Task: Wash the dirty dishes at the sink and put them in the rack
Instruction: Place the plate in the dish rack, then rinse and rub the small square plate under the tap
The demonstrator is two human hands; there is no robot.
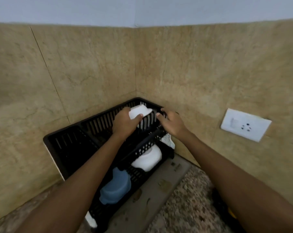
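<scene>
A black two-tier plastic dish rack [70,142] stands in the tiled corner. My left hand [125,123] grips a small white bowl [139,111], upside down, over the far right end of the rack's upper tier. My right hand [171,122] hovers just right of the bowl with its fingers spread, near the rack's right rim; whether it touches the rim I cannot tell. On the lower tier a white bowl [148,158] lies upside down, and a blue bowl [116,187] lies upside down nearer to me.
Beige tiled walls meet behind the rack. A white socket plate [245,124] is on the right wall. The rack sits on a grey mat [152,195] over a speckled stone counter [189,207]. A dark and yellow object [229,212] peeks out under my right forearm.
</scene>
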